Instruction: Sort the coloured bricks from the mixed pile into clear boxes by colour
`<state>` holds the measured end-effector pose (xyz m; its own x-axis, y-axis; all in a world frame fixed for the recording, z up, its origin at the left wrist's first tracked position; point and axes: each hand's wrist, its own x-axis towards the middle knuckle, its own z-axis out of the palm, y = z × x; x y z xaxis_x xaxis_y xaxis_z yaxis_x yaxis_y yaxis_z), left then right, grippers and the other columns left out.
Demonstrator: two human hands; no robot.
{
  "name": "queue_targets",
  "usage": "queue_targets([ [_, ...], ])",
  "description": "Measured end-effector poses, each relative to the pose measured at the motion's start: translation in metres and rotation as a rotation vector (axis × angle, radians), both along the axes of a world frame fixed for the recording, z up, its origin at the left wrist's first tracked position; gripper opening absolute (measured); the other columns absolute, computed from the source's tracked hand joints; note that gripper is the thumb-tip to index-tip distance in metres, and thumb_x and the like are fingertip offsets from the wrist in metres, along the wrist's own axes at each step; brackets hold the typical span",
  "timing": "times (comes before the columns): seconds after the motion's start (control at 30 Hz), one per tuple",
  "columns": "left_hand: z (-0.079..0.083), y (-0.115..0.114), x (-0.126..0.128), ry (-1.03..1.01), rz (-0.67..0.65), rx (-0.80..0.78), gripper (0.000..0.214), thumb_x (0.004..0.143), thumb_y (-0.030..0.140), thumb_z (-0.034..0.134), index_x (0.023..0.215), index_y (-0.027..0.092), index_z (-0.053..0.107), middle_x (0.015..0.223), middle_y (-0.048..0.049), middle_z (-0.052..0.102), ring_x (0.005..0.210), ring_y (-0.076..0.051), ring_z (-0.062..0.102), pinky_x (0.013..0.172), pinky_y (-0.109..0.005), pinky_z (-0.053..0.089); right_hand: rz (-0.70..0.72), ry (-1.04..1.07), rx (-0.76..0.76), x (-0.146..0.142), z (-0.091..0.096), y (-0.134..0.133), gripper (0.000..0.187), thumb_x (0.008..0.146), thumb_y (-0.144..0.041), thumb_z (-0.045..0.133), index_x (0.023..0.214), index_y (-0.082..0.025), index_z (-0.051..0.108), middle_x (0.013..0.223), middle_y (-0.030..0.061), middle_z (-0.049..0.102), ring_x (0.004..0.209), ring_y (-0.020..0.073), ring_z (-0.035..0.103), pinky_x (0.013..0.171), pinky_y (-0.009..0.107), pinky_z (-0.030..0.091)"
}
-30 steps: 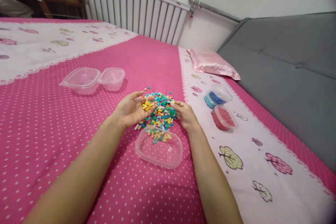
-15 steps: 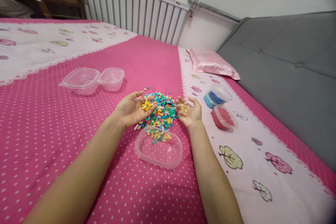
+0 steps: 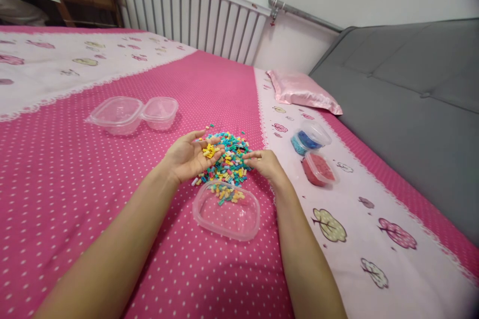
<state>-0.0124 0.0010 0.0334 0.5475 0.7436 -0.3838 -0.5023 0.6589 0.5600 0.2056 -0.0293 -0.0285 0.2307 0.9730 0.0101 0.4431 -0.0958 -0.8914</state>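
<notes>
My left hand (image 3: 190, 156) is palm up at the left side of a pile of small toy building bricks (image 3: 234, 157). Bright yellow toy bricks (image 3: 210, 150) lie in its half-curled fingers. My right hand (image 3: 264, 163) is turned over at the pile's right edge, back upward, with its fingertips close together over the bricks. Its palm is hidden, so what lies inside cannot be seen. The pile mixes teal, green, yellow, pink and white pieces. Just in front of it stands a clear plastic tub (image 3: 226, 229), with some bricks showing through its far wall.
Two clear, joined-looking containers (image 3: 123, 115) stand at the left. On the right are a tub of blue bricks (image 3: 309, 138) and a tub of red bricks (image 3: 318, 168). A pink pillow (image 3: 303, 90) lies by the grey headboard (image 3: 404, 70), with a radiator (image 3: 194, 15) behind the bed.
My right hand has turned from palm up, showing pale yellow bricks, to palm down, its fingers now at the pile. My left hand stays nearly still with the yellow bricks.
</notes>
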Motion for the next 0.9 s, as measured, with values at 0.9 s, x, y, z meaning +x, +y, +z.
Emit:
queue_targets([
  [0.9,-0.001,0.0,0.0,0.009,0.001,0.014,0.031,0.089,0.024,0.039,0.109,0.004,0.051,0.081,-0.0123,0.061,0.075,-0.02,0.066,0.067,-0.029,0.058,-0.085,0.465,0.047,-0.012,0.006,0.0,0.027,0.055,-0.027,0.077,0.075,-0.014,0.066,0.055,-0.0058,0.056,0.048,0.0056,0.044,0.046,0.018,0.032],
])
